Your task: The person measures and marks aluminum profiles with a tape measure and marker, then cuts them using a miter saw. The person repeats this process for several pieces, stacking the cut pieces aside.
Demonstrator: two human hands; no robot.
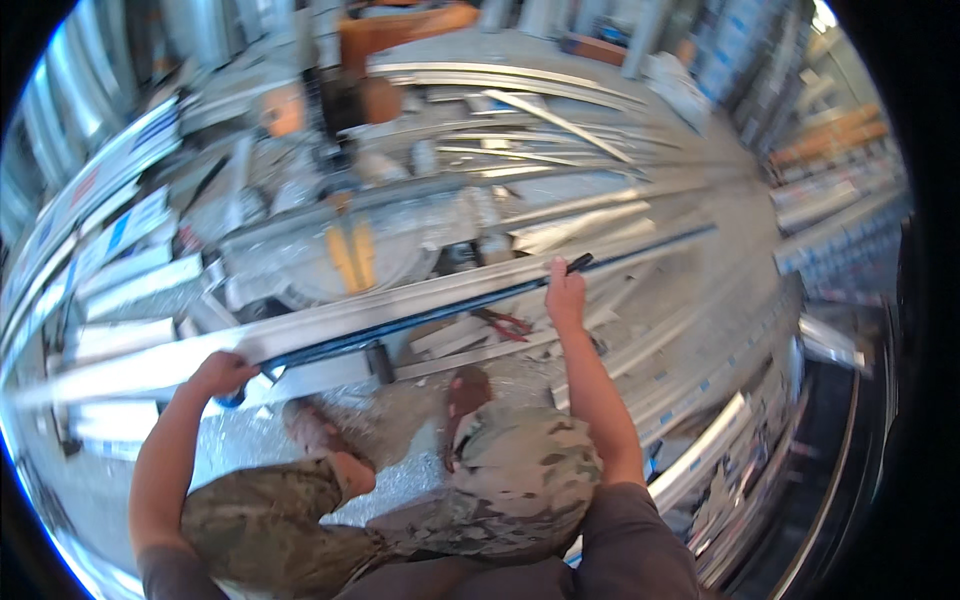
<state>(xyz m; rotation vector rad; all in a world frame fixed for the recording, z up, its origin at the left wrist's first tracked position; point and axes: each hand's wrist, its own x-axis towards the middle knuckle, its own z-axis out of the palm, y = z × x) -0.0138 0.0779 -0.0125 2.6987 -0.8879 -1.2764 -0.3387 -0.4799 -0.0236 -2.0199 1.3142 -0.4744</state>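
Observation:
A long white metal profile (400, 297) lies across in front of me, slanting up from the left. Along its near side runs a thin dark blue strip (420, 318), reaching past my right hand; blur hides whether it is a separate piece. My left hand (225, 375) is closed at the profile's near edge, and a small blue thing (231, 399) shows below the fingers, its kind unclear. With its fingers pinched at the strip, my right hand (566, 292) holds a black marker (579, 263) pointing to the right.
Behind the profile is a machine with a yellow part (350, 257) and a round base. Red-handled pliers (510, 325) lie among offcuts near my feet. Long strips (565, 125) are strewn farther back. Stacked profiles (705, 455) fill the right, with white pieces (140, 285) at left.

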